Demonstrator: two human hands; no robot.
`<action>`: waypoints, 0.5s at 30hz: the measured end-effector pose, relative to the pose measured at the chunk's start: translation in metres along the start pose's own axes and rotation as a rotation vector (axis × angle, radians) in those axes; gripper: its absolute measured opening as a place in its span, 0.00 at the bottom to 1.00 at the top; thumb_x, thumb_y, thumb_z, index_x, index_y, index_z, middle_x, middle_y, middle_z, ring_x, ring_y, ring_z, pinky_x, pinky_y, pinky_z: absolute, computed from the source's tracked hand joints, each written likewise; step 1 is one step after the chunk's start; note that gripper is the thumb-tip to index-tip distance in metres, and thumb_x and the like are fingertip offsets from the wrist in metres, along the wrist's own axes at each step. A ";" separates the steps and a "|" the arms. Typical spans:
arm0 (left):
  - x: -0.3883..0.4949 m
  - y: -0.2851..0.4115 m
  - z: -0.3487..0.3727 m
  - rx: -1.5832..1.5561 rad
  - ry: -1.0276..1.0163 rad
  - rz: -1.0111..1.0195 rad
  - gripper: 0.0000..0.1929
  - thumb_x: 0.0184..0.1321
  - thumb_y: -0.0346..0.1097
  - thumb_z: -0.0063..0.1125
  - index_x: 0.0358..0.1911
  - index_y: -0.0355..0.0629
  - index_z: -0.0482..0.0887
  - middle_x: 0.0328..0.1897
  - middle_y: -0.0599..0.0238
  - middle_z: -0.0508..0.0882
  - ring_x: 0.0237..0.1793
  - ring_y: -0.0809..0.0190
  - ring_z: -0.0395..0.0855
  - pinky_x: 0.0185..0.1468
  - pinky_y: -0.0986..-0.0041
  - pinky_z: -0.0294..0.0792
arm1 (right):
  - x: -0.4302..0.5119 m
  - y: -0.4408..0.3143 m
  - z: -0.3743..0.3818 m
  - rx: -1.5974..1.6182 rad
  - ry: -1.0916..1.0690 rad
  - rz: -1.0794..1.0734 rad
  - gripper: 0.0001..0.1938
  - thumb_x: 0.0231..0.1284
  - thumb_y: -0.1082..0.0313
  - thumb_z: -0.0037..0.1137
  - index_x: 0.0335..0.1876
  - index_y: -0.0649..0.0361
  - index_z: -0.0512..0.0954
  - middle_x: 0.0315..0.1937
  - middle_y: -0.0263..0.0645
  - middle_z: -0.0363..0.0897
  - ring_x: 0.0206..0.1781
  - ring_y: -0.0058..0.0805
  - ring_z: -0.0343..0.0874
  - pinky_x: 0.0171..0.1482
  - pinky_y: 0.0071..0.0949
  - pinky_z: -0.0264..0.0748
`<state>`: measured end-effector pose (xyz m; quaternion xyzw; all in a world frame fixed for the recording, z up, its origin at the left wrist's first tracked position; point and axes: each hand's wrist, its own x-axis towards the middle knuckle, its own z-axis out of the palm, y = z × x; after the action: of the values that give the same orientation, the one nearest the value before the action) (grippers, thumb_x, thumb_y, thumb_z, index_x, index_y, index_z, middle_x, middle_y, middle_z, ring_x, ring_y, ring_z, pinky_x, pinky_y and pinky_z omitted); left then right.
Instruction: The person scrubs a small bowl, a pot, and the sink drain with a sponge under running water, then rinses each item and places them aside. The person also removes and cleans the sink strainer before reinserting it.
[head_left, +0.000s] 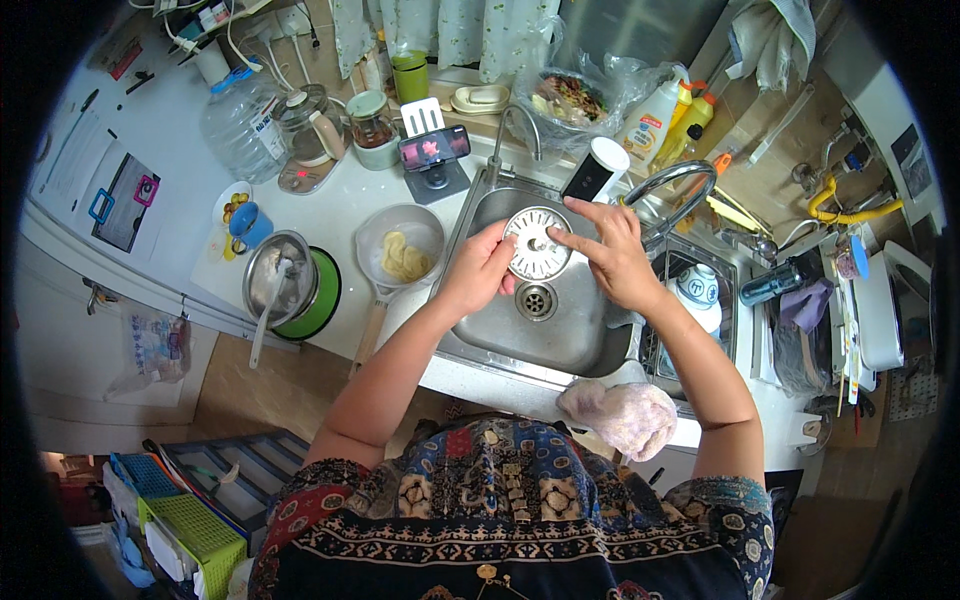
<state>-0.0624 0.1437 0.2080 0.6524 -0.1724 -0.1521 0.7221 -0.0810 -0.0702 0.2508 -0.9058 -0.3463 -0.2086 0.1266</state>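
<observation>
My left hand (480, 266) holds a round slotted metal sink strainer (534, 259) by its left edge, above the stainless steel sink (487, 337). The strainer's slotted face, with a small knob at its middle, is turned up to the camera. My right hand (611, 255) is at the strainer's right side, with one fingertip on its face and another finger stretched out above its rim; whether it also grips the strainer cannot be told. Below the strainer shows the open drain (535, 301) in the sink's floor.
A curved chrome faucet (679, 171) and a white and black cylinder (596, 169) stand behind the sink. To its left are a pan with dough-like food (401, 214), a phone on a stand (433, 148) and a metal bowl (259, 300). A pink cloth (626, 420) lies over the front edge.
</observation>
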 end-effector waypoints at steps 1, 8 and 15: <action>0.001 -0.004 0.002 -0.021 0.027 0.011 0.12 0.66 0.35 0.36 0.46 0.37 0.72 0.22 0.69 0.76 0.15 0.76 0.71 0.18 0.85 0.64 | -0.002 -0.002 0.003 0.016 0.010 0.028 0.27 0.42 0.82 0.45 0.51 0.43 0.75 0.59 0.37 0.63 0.58 0.36 0.62 0.59 0.37 0.53; 0.008 -0.025 0.015 -0.079 0.188 0.103 0.11 0.66 0.34 0.37 0.43 0.38 0.73 0.23 0.67 0.78 0.16 0.74 0.74 0.19 0.83 0.67 | -0.022 -0.019 0.034 0.217 0.011 0.185 0.30 0.37 0.84 0.42 0.50 0.44 0.77 0.62 0.42 0.58 0.64 0.38 0.56 0.63 0.37 0.43; 0.017 -0.031 0.023 -0.055 0.252 0.173 0.10 0.65 0.34 0.38 0.42 0.38 0.72 0.22 0.67 0.79 0.17 0.74 0.76 0.20 0.82 0.69 | -0.020 -0.024 0.047 0.192 0.233 0.356 0.25 0.41 0.79 0.46 0.48 0.44 0.77 0.62 0.44 0.57 0.64 0.42 0.54 0.62 0.41 0.45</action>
<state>-0.0572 0.1125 0.1801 0.6291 -0.1314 -0.0110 0.7661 -0.0967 -0.0470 0.2026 -0.9062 -0.1821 -0.2524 0.2864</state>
